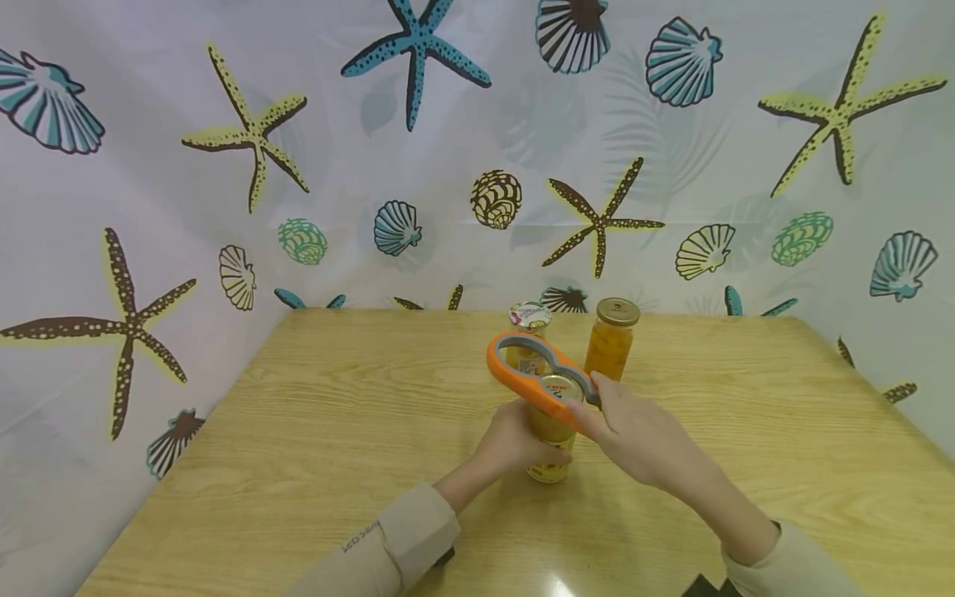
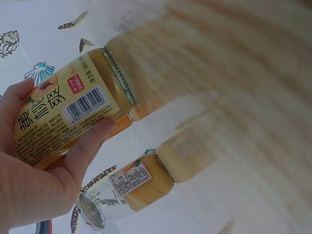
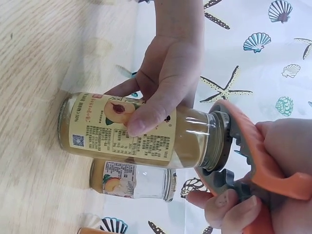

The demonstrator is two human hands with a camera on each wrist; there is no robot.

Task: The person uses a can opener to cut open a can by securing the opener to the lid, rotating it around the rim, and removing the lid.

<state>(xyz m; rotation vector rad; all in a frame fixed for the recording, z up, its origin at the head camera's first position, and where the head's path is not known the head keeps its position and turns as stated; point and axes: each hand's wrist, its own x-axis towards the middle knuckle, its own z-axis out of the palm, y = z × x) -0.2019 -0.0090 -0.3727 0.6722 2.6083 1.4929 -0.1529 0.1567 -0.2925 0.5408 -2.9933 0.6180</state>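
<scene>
My left hand (image 1: 511, 444) grips a glass jar (image 3: 131, 129) of yellow peach, its fingers and thumb wrapped round the pale yellow label. The jar stands upright on the table in front of me. An orange and grey jar opener (image 1: 515, 379) lies across its top, and my right hand (image 1: 647, 431) holds the handles. In the right wrist view the opener's toothed grey inner side sits round the metal lid (image 3: 223, 141), with several right fingers (image 3: 226, 207) curled at the handles. The looped end of the opener points away to the left.
Behind the gripped jar stands a second jar (image 1: 529, 317) with a white patterned lid. To its right is a jar of orange fruit (image 1: 610, 342) with a gold lid. They share a wooden table (image 1: 336, 398), backed by a cloth (image 1: 448, 166) printed with starfish and shells.
</scene>
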